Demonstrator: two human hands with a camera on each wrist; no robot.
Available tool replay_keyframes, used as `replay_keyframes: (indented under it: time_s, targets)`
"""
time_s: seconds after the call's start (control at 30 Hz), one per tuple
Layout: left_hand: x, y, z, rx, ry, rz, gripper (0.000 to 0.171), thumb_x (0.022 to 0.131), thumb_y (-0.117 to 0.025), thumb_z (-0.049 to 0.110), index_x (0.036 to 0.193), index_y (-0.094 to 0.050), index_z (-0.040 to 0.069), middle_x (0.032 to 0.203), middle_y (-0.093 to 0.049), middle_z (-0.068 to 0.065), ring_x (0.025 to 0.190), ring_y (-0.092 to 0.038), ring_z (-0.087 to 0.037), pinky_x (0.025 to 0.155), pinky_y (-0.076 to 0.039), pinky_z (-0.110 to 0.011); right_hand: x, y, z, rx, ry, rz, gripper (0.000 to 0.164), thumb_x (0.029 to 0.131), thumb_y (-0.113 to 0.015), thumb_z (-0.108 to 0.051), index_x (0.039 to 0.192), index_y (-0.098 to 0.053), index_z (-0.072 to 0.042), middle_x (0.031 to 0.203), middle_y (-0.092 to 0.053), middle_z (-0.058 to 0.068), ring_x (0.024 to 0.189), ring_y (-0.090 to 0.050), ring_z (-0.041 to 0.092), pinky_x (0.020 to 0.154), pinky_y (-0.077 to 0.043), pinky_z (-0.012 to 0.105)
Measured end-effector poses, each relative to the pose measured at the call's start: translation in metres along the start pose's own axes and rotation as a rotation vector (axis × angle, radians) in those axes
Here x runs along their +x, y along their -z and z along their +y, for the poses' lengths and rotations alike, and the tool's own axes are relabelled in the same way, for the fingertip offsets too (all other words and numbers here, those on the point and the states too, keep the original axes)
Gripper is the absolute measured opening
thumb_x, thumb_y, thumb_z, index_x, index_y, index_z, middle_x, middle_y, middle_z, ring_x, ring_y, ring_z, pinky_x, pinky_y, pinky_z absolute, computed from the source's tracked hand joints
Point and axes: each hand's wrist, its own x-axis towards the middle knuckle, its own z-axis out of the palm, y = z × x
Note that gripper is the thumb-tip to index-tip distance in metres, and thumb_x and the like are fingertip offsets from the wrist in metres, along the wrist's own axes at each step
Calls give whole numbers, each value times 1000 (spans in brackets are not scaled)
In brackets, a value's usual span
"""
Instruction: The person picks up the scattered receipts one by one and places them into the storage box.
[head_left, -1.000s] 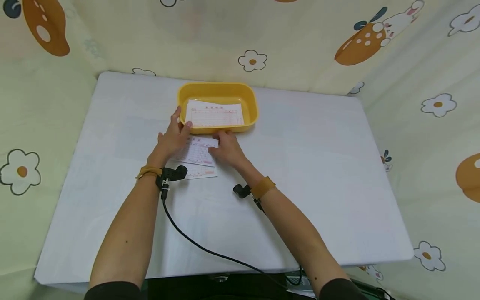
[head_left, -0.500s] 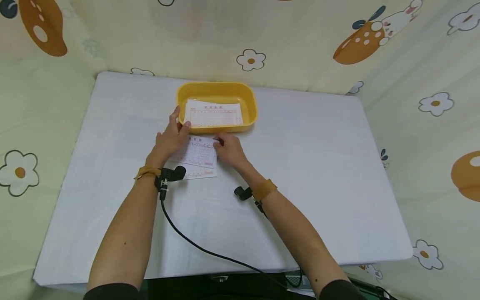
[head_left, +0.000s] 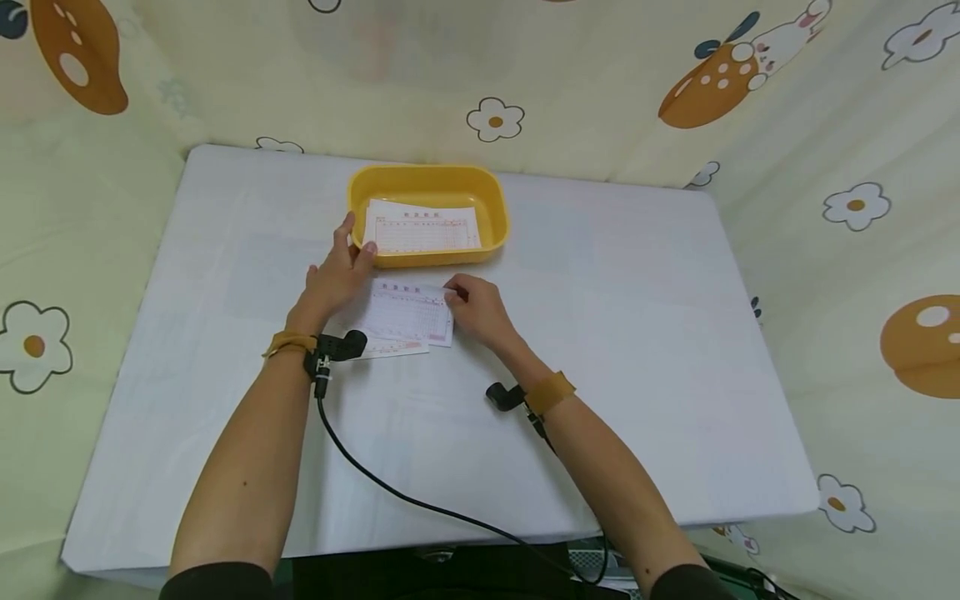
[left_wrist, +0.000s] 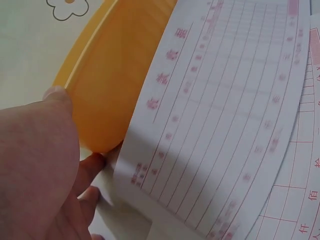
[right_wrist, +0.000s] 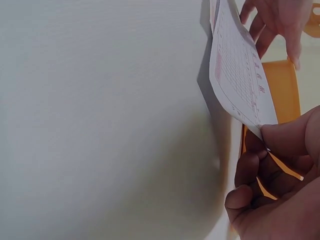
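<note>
My left hand [head_left: 330, 283] holds the near left corner of a yellow plastic tray [head_left: 438, 259]. In the left wrist view, the thumb lies on the tray's rim and fingers reach below it. My right hand [head_left: 482, 310] pinches the right edge of a printed paper form [head_left: 405, 310] between thumb and fingers. That edge is raised off the table, as the right wrist view shows with the form [right_wrist: 240, 70] bending upward. Partly beneath it lies a second form [head_left: 393, 348] with red print. Printed forms [head_left: 423, 231] also lie inside the tray.
A white-covered table [head_left: 637, 350] spreads around the tray. Patterned cloth [head_left: 405, 75] hangs behind it and at both sides. A black cable [head_left: 420, 502] runs from the left wrist camera [head_left: 341, 345] across the table's front edge.
My right hand has moved right and slightly toward me, drawing the upper form partly off the lower one. My left hand stays at the tray's corner.
</note>
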Motion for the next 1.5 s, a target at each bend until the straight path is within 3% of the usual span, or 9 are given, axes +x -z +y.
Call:
replay_keyframes:
  time_s: [0.2, 0.53, 0.83, 1.03, 1.27, 1.5]
  targets:
    - [1, -1, 1, -4, 10, -7, 72, 102, -26, 56, 153, 20, 33, 162, -14, -10, 150, -7, -31, 111, 11, -66, -16, 12, 20, 3, -29, 10, 16, 99, -53, -11, 105, -68, -10, 94, -63, 3, 85, -54, 20, 75, -45, 32]
    - [2, -2, 2, 6, 14, -8, 72, 103, -27, 54, 153, 20, 33, 163, -11, -9, 150, -7, -32, 111, 12, -67, -55, 35, 49, -18, -44, 64, 15, 98, -55, -12, 105, -68, -9, 95, -63, 4, 86, -54, 22, 75, -45, 34]
    - [3, -4, 4, 13, 17, -6, 73, 102, -27, 54, 153, 20, 32, 163, -9, -8, 150, -6, -33, 111, 11, -67, -98, 50, 73, -20, -46, 119, 14, 97, -57, -13, 103, -69, -9, 92, -63, 5, 76, -51, 21, 63, -43, 32]
    - [2, -4, 5, 7, 23, -12, 73, 103, -28, 53, 153, 20, 32, 163, -12, -8, 150, -5, -33, 110, 12, -67, -121, 54, 83, -11, -17, 164, 14, 97, -58, -11, 104, -69, -7, 92, -64, 6, 76, -52, 19, 63, -42, 30]
    - [-1, -1, 2, 2, 15, -9, 73, 103, -28, 54, 153, 21, 32, 162, -14, -10, 149, -8, -35, 110, 12, -68, -127, 52, 85, 27, 36, 208, 13, 97, -59, -11, 105, -69, -6, 93, -66, 6, 79, -54, 19, 64, -43, 29]
    - [-2, -3, 3, 5, 13, -8, 73, 102, -27, 54, 153, 21, 32, 162, -12, -10, 149, -7, -35, 109, 13, -69, -116, 52, 81, 41, 31, 226, 14, 98, -57, -12, 105, -68, -9, 92, -65, 4, 80, -55, 18, 65, -45, 30]
